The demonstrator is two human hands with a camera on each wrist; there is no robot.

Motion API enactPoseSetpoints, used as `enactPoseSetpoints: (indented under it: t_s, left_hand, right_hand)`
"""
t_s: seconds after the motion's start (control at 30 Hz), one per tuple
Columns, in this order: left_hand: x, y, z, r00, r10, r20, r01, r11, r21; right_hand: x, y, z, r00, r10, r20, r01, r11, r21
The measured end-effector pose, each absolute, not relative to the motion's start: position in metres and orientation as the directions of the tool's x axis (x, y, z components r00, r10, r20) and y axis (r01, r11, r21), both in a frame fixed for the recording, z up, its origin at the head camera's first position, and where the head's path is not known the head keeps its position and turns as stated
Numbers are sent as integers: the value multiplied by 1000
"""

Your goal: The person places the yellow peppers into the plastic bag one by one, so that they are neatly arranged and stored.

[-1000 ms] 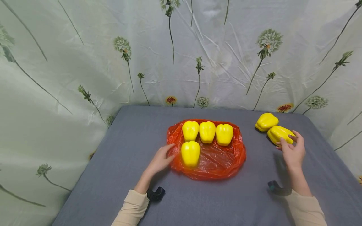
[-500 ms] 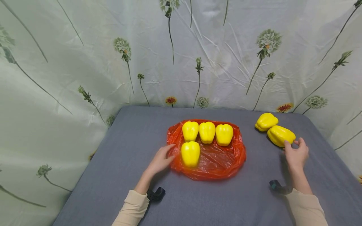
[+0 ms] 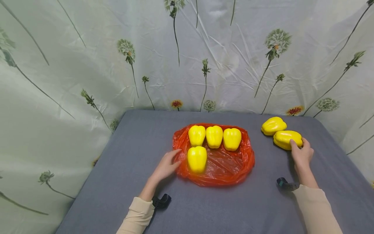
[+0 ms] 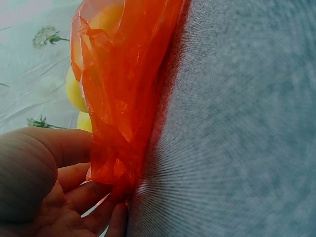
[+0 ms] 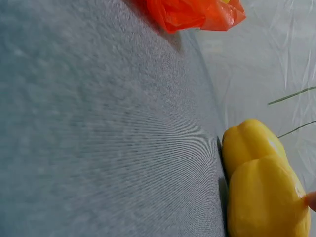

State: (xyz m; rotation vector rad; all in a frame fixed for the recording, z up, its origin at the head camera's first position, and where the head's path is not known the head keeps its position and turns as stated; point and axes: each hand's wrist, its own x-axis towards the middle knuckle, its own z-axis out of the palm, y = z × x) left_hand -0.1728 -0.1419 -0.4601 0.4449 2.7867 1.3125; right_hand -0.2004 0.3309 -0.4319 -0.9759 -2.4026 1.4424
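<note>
In the head view, a red plastic bag (image 3: 223,164) lies spread on the grey table with its rim rolled open. Several yellow bell peppers (image 3: 214,137) stand inside it, a row at the back and one at front left. My left hand (image 3: 166,165) holds the bag's left rim, which the left wrist view shows between the thumb and the fingers (image 4: 79,195). At the right, my right hand (image 3: 302,156) grips the near end of a yellow bell pepper (image 3: 284,139) lying on its side. Its thumb is on the front; the other fingers are partly hidden behind.
Another yellow bell pepper (image 3: 273,125) lies against the gripped one, behind and left of it. Grey cloth covers the table (image 3: 131,136), and a patterned curtain (image 3: 163,74) hangs along its back and sides. Dark wrist cameras (image 3: 162,201) sit on both wrists.
My right hand first drew back from the nearer loose pepper, then came in and took hold of its right end. That pepper has turned and shifted slightly left, nudging its neighbour. The left hand stays put.
</note>
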Motion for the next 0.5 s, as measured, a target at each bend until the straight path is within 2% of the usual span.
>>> enactPoseSetpoints:
  t_s: [0.3,0.5]
  left_hand:
    - [-173,-142,-460,-955,275,112,260,594,761]
    - [-173,-142,-461,-959,265,100,243,592,768]
  right_hand:
    - [-207,328,-435,-845,512,-154,393,401,-828]
    - [-206,324,-436,-864,478,-157,346,340,-874]
